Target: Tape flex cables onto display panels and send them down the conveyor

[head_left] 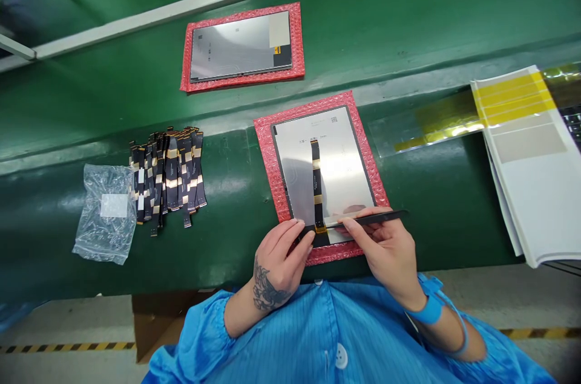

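Observation:
In front of me lies a silver-backed display panel [342, 166] on a red bubble-wrap pouch [370, 175]. A black flex cable [317, 181] with gold patches runs lengthwise over the panel, its lower end at an orange connector strip [321, 230]. My left hand [281, 257] has thumb and forefinger closed at the left side of that cable end, resting on the panel's lower edge. With my right hand [385, 245] I grip black tweezers [379, 218], their tips pointing left to the connector. The exact contact under my left fingertips is partly hidden.
A second display panel [240, 45] on red bubble wrap lies farther back. To the left are a pile of flex cables [170, 175] and a clear plastic bag [106, 214]. On the right sit white sheets [540, 190] with yellow tape strips [512, 100]. A blue wrist strap cord [454, 317] trails from my right wrist.

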Demonstrator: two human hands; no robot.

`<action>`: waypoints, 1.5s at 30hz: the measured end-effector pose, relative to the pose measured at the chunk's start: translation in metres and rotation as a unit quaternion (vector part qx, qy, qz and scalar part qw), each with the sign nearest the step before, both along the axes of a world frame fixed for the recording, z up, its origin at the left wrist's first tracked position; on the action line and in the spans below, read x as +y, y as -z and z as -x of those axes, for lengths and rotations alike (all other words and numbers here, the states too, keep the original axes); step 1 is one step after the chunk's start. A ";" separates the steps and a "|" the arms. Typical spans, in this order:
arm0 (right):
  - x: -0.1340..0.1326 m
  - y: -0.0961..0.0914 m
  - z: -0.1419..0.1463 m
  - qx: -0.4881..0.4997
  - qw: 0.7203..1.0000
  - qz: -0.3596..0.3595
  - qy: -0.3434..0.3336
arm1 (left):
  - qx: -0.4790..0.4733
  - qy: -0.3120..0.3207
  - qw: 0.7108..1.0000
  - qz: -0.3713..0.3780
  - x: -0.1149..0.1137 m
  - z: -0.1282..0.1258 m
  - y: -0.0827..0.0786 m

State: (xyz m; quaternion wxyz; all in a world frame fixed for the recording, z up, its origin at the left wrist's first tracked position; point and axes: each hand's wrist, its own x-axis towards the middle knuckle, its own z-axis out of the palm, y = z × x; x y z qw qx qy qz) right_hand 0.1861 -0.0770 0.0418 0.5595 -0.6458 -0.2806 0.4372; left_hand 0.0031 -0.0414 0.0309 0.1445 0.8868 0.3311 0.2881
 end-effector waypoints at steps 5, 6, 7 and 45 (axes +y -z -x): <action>-0.001 0.000 0.000 -0.010 1.000 0.013 -0.003 | 0.036 -0.006 0.999 -0.022 0.001 -0.002 -0.001; -0.001 0.001 0.000 -0.012 1.000 0.011 -0.002 | 0.039 -0.007 0.999 -0.024 0.000 -0.002 0.000; -0.001 0.001 0.001 -0.015 1.000 0.007 -0.001 | 0.040 -0.008 0.999 -0.024 0.000 -0.002 0.000; -0.009 0.007 -0.018 -0.189 0.974 -0.113 0.045 | 0.111 -0.009 0.992 -0.066 -0.004 -0.016 0.005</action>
